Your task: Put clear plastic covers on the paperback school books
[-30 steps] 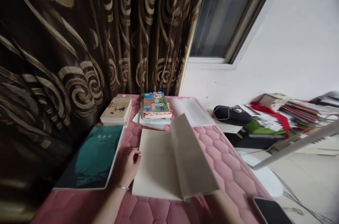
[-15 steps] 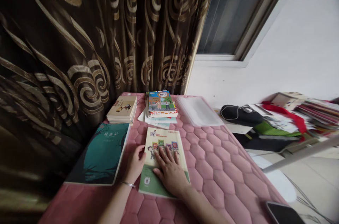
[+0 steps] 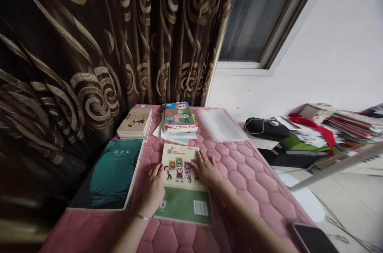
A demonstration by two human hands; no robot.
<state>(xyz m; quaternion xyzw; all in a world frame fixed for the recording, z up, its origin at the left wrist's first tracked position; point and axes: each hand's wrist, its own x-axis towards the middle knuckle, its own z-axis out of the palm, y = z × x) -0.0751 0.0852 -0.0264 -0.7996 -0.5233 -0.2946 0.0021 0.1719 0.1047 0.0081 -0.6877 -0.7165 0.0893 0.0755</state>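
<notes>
Seemingly braced from both sides | book (image 3: pixel 183 198) lower centre | my right hand (image 3: pixel 208 172) flat over one edge — grip open | left hand (image 3: pixel 153 189) curled opposite — can't tell if gripping

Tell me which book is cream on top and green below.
The cream-and-green paper book with cartoon figures, lying right of the large dark teal book; behind, the beige-topped book stack and blue-topped book stack show other colours.

In my head view, the left hand (image 3: pixel 152 190) is at the left edge of a green-and-cream book (image 3: pixel 182 201), and the right hand (image 3: pixel 208 170) rests on its right side. A teal book (image 3: pixel 110 177) lies to the left, on the pink tabletop (image 3: pixel 243 183).
</notes>
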